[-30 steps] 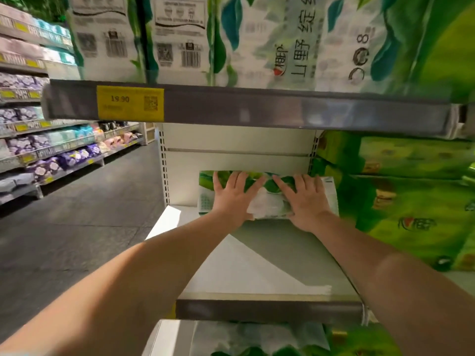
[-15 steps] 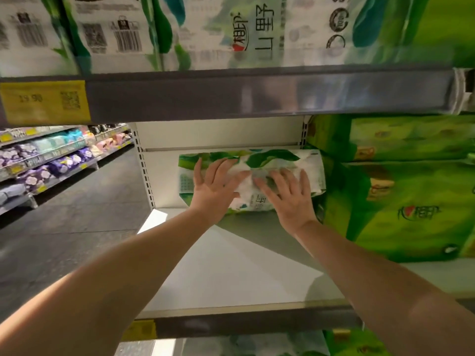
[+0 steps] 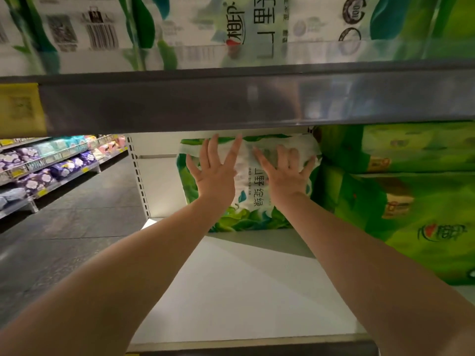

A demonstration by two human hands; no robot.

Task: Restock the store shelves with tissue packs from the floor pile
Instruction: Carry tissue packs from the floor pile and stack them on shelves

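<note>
A green-and-white tissue pack stands upright at the back of the white shelf, against the rear panel. My left hand presses flat on its left half with fingers spread. My right hand presses flat on its right half, fingers straight. The pack's top edge is hidden behind the rail of the shelf above. Its right side touches the stacked green packs.
The upper shelf's grey rail hangs low over my hands, with a yellow price tag at its left and more tissue packs above. An aisle floor and shelves of purple packs lie to the left.
The pack has tipped from lying flat to standing upright against the back panel. Both hands have gone from its near edge to its front face, and the view has dropped lower.
</note>
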